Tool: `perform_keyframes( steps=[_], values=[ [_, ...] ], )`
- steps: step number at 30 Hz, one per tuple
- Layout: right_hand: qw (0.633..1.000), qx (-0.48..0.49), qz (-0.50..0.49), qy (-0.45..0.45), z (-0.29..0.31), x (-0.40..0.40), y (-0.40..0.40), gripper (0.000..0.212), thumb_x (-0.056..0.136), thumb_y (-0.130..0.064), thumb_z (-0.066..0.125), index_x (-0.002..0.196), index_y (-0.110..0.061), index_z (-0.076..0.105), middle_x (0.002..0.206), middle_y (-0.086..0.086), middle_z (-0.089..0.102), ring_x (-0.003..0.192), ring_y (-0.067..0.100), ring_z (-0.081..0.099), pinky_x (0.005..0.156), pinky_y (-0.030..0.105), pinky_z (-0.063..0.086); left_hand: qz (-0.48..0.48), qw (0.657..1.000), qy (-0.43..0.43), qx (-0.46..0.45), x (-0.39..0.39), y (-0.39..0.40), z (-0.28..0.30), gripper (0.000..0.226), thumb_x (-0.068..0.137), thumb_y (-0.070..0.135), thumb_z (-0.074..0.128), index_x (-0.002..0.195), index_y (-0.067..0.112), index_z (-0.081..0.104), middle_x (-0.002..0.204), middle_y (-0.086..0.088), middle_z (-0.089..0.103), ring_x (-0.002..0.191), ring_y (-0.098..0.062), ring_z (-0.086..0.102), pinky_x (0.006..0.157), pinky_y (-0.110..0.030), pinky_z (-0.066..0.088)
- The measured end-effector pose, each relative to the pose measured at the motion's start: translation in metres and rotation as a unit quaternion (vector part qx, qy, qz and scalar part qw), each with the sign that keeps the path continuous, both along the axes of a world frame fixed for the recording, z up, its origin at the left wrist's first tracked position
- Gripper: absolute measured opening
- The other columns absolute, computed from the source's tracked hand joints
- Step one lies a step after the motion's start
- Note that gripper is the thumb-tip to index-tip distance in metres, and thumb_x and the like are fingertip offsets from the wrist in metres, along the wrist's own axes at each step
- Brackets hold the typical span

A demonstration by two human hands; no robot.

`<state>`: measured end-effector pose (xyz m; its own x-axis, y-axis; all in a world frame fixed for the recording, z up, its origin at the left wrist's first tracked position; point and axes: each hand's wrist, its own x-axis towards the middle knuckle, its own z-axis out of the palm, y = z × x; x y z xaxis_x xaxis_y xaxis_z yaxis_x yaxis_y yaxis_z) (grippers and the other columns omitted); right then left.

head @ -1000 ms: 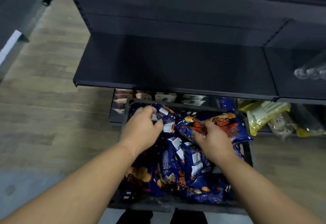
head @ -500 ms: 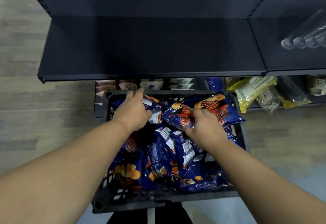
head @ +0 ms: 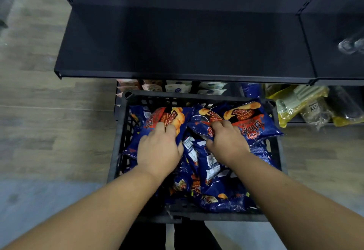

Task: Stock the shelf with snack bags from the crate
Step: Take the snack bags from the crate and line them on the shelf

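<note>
From the head camera, the left hand [head: 160, 147] gripped a blue snack bag [head: 167, 120] inside the black crate [head: 197, 97]. The right hand [head: 226, 141] gripped another blue bag [head: 254, 123] with red Chinese writing, too small to read. The dark shelf [head: 177, 43] stood just behind the crate.

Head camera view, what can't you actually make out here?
- Crate floor: hidden under the blue snack bags.
- Left hand and right hand: fingers partly hidden by bag folds.
- Clear bottles: blurred, cut off at the right edge.
- Lower-shelf packets: covered by the dark shelf.
</note>
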<state>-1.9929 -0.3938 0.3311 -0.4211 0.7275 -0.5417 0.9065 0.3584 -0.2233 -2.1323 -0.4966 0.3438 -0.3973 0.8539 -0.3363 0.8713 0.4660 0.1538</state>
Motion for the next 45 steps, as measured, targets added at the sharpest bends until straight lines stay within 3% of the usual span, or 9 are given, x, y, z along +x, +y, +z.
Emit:
perform_keyframes(
  steps=[5, 14, 18, 21, 25, 30, 38, 42, 45],
  values=[
    [0.999, 0.021, -0.011, 0.023, 0.012, 0.002, 0.000, 0.037, 0.093, -0.028, 0.049, 0.127, -0.014, 0.049, 0.125, 0.009, 0.048, 0.116, 0.031, 0.045, 0.088, 0.038, 0.042, -0.002, 1.000, 0.005, -0.028, 0.027, -0.008, 0.011, 0.051, 0.090, 0.060, 0.037, 0.116, 0.017, 0.043, 0.112, -0.001, 0.056, 0.098, -0.021, 0.059, 0.084, -0.036, 0.041],
    [0.999, -0.019, -0.025, 0.005, 0.004, 0.012, -0.012, 0.054, 0.093, -0.039, 0.054, 0.140, -0.018, 0.037, 0.137, 0.007, 0.038, 0.126, 0.028, 0.038, 0.098, 0.043, 0.041, 0.029, 0.963, -0.252, -0.088, 0.015, -0.015, -0.009, 0.068, 0.096, 0.044, 0.044, 0.152, 0.025, 0.011, 0.151, 0.000, 0.034, 0.132, -0.019, 0.042, 0.103, -0.039, 0.041],
    [0.999, -0.022, -0.033, 0.012, 0.004, 0.014, -0.010, 0.054, 0.093, -0.038, 0.054, 0.140, -0.017, 0.037, 0.137, 0.007, 0.039, 0.125, 0.028, 0.040, 0.097, 0.042, 0.043, 0.124, 0.951, -0.284, -0.024, 0.009, -0.018, -0.015, 0.037, 0.101, 0.033, 0.039, 0.137, 0.026, 0.041, 0.106, -0.003, 0.065, 0.089, -0.023, 0.062, 0.069, -0.031, 0.048],
    [0.999, -0.029, -0.038, 0.018, 0.004, 0.018, -0.009, 0.056, 0.092, -0.039, 0.056, 0.140, -0.017, 0.037, 0.137, 0.006, 0.039, 0.125, 0.027, 0.040, 0.097, 0.042, 0.044, 0.269, 0.926, -0.262, 0.045, 0.001, -0.011, -0.018, 0.016, 0.100, 0.031, 0.044, 0.110, 0.019, 0.049, 0.081, 0.001, 0.060, 0.066, -0.016, 0.056, 0.057, -0.030, 0.044],
    [0.998, -0.039, -0.039, 0.014, 0.003, 0.020, -0.008, 0.060, 0.091, -0.043, 0.059, 0.140, -0.018, 0.037, 0.137, 0.005, 0.038, 0.125, 0.026, 0.041, 0.096, 0.042, 0.044, 0.319, 0.920, -0.218, 0.071, -0.005, -0.003, -0.019, 0.047, 0.087, 0.044, 0.064, 0.118, 0.015, 0.043, 0.105, 0.000, 0.049, 0.087, -0.020, 0.053, 0.072, -0.032, 0.045],
    [0.999, -0.035, -0.037, 0.017, 0.003, 0.019, -0.005, 0.051, 0.092, -0.037, 0.058, 0.135, -0.016, 0.042, 0.130, 0.006, 0.042, 0.118, 0.027, 0.045, 0.091, 0.037, 0.044, 0.340, 0.917, -0.208, -0.030, -0.017, -0.002, -0.036, 0.099, 0.070, 0.061, 0.073, 0.144, 0.013, 0.028, 0.139, -0.014, 0.035, 0.129, -0.033, 0.034, 0.106, -0.046, 0.035],
    [0.997, 0.011, -0.065, 0.048, 0.030, 0.006, 0.000, 0.029, 0.090, -0.035, 0.049, 0.109, -0.013, 0.045, 0.108, 0.005, 0.050, 0.083, 0.026, 0.050, 0.065, 0.034, 0.040, 0.416, 0.824, -0.384, 0.003, -0.023, 0.005, -0.044, 0.109, 0.069, 0.037, 0.085, 0.148, 0.011, 0.014, 0.131, -0.005, 0.048, 0.116, -0.025, 0.049, 0.095, -0.033, 0.039],
    [0.998, 0.005, -0.062, 0.016, 0.048, -0.007, 0.001, 0.026, 0.091, -0.041, 0.046, 0.095, -0.015, 0.044, 0.080, 0.000, 0.050, 0.076, 0.026, 0.051, 0.061, 0.032, 0.038, 0.379, 0.859, -0.344, 0.026, -0.029, 0.003, -0.042, 0.093, 0.062, 0.041, 0.087, 0.134, 0.015, 0.033, 0.120, -0.006, 0.053, 0.104, -0.024, 0.055, 0.091, -0.034, 0.046],
    [0.994, -0.064, -0.085, 0.004, 0.055, -0.016, 0.004, 0.045, 0.094, -0.051, 0.042, 0.077, -0.010, 0.052, 0.069, 0.003, 0.058, 0.068, 0.026, 0.058, 0.059, 0.032, 0.045, 0.275, 0.925, -0.261, 0.011, -0.038, -0.001, -0.029, 0.102, 0.057, 0.050, 0.084, 0.139, 0.023, 0.029, 0.123, -0.006, 0.049, 0.107, -0.025, 0.053, 0.094, -0.041, 0.046]
  ],
)
